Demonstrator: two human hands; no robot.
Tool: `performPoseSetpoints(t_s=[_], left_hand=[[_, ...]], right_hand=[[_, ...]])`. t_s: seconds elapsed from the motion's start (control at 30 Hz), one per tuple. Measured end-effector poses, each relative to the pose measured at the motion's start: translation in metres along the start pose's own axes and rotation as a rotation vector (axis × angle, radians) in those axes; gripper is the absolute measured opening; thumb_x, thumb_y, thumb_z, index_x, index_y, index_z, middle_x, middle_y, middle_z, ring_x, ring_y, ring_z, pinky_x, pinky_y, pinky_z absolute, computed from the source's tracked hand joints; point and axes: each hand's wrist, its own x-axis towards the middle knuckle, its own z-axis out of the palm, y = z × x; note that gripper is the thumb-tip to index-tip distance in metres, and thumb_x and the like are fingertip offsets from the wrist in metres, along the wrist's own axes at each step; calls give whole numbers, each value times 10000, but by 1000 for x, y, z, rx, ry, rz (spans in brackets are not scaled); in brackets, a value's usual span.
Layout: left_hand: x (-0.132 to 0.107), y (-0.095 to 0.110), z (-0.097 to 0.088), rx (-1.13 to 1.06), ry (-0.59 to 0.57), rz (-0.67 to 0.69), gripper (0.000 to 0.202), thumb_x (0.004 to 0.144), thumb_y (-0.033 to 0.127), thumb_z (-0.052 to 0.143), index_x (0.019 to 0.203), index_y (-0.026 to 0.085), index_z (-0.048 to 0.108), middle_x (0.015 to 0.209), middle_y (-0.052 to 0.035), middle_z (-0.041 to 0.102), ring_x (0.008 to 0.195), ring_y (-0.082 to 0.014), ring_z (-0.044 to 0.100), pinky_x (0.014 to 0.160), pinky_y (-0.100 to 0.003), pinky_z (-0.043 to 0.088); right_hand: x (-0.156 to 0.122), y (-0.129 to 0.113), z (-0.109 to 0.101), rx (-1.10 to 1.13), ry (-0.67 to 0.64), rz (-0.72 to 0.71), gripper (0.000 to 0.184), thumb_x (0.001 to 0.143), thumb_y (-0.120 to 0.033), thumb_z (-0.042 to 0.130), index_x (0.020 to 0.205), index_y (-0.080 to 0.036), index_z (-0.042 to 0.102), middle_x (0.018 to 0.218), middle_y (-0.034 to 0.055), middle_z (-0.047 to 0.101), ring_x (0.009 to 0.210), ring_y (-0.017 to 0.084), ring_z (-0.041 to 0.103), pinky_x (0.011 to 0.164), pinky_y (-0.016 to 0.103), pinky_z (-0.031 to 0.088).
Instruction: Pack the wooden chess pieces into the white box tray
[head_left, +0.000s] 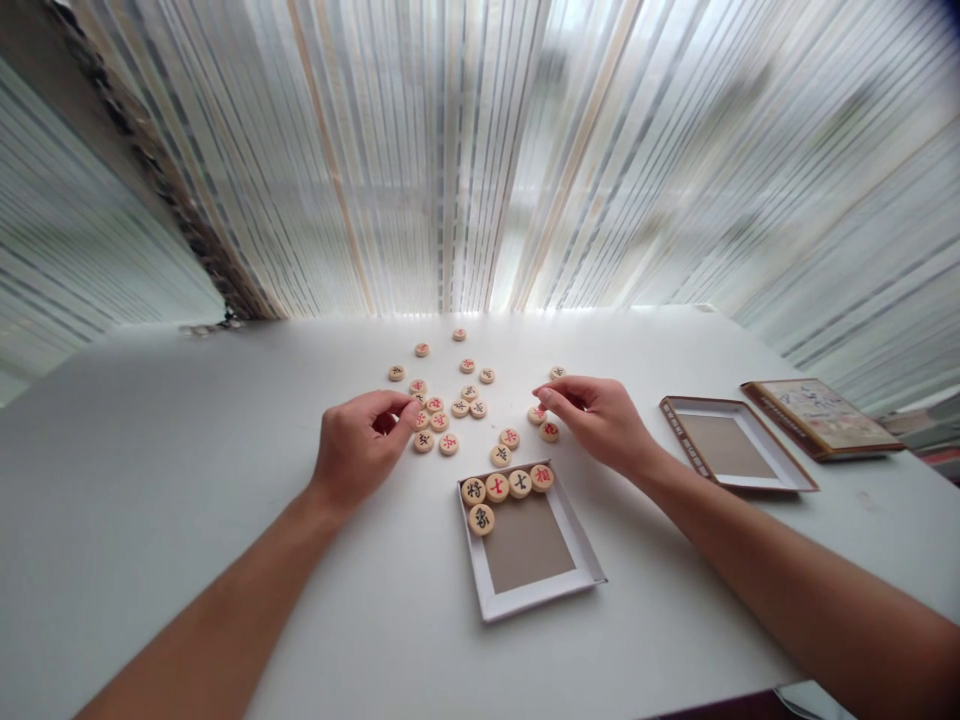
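Note:
My left hand (pixel 364 440) is curled, its thumb and index finger pressed together at the left edge of a loose group of xiangqi pieces (pixel 439 421). Its fingertips partly cover pieces there, so whether one is pinched cannot be made out. On the other side, my right hand (pixel 596 415) has thumb and index closed just over a red-marked piece (pixel 537 414); what lies between the tips is hidden. Another red piece (pixel 549 432) lies below them. Between my forearms, a shallow white box (pixel 517 605) holds a row of pieces along its far wall and one black-marked piece (pixel 481 519) below the row.
A brown-edged open box lid or tray (pixel 795 488) lies at the right, with a closed illustrated box or book (pixel 825 415) beyond it. More pieces (pixel 459 335) are scattered toward the far edge of the white table (pixel 165 500). Striped sheer curtains (pixel 450 150) hang behind.

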Motion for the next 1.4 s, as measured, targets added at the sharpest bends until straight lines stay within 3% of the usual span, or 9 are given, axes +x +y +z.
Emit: performPoseSetpoints(t_s=[0.2, 0.4, 0.6, 0.7, 0.8, 1.07, 1.23, 1.3, 1.4], left_hand=[[-1, -2, 2, -14, 3, 12, 199, 912, 336, 699, 811, 211, 816, 710, -15, 798, 589, -167, 677, 618, -275, 506], [0, -1, 2, -11, 6, 11, 202, 915, 338, 701, 808, 210, 815, 708, -15, 795, 598, -169, 683, 624, -274, 503], [-1, 0, 2, -10, -8, 16, 216, 924, 345, 688, 814, 210, 816, 712, -18, 795, 589, -169, 671, 639, -279, 512], [-1, -1, 3, -14, -6, 21, 211, 925, 332, 687, 811, 207, 813, 713, -22, 794, 587, -169, 663, 629, -282, 505], [-1, -2, 3, -15, -8, 32, 201, 927, 312, 687, 810, 205, 811, 703, -20, 788, 579, -167, 658, 623, -282, 505], [-2, 0, 2, -26, -20, 39, 200, 942, 297, 676, 822, 208, 809, 719, -18, 796, 590, -167, 669, 628, -278, 517], [-1, -1, 1, -63, -29, 7, 191, 926, 313, 688, 824, 211, 814, 725, -25, 798, 602, -176, 664, 641, -289, 517], [-1, -1, 1, -91, -27, -17, 186, 916, 315, 698, 820, 206, 815, 727, -30, 797, 607, -176, 657, 652, -293, 515], [-2, 4, 0, -169, -36, -76, 193, 913, 326, 710, 826, 191, 817, 743, -40, 803, 616, -173, 658, 651, -287, 516]], right_hand=[[60, -18, 11, -116, -79, -9, 239, 982, -338, 669, 1017, -177, 842, 968, 94, 844, 849, 226, 746, 760, 337, 557], [123, -31, 49, -257, -254, -35, 372, 982, -335, 742, 1276, -110, 784, 1202, 173, 810, 1035, 304, 747, 940, 431, 565], [155, -25, 84, -349, -382, -50, 358, 964, -330, 792, 1243, -106, 791, 1212, 185, 802, 1100, 328, 734, 998, 448, 558], [162, -19, 89, -389, -387, -39, 313, 1002, -370, 756, 1205, -133, 779, 1170, 151, 794, 1067, 290, 739, 987, 449, 583], [168, -12, 88, -430, -366, -29, 330, 1053, -383, 697, 1309, -175, 691, 1317, 115, 711, 1122, 260, 720, 975, 475, 616], [182, -3, 100, -447, -372, -17, 361, 1056, -368, 694, 1367, -188, 658, 1387, 121, 670, 1160, 271, 706, 975, 483, 622], [176, -8, 100, -383, -356, -48, 357, 1060, -370, 689, 1369, -195, 657, 1395, 118, 666, 1161, 268, 705, 974, 480, 623], [164, -14, 91, -330, -338, -83, 318, 1058, -365, 691, 1321, -187, 682, 1350, 115, 692, 1134, 260, 714, 969, 470, 623], [129, -27, 67, -207, -290, -152, 174, 1006, -298, 733, 1033, -130, 772, 1016, 118, 802, 978, 265, 751, 948, 441, 604]])
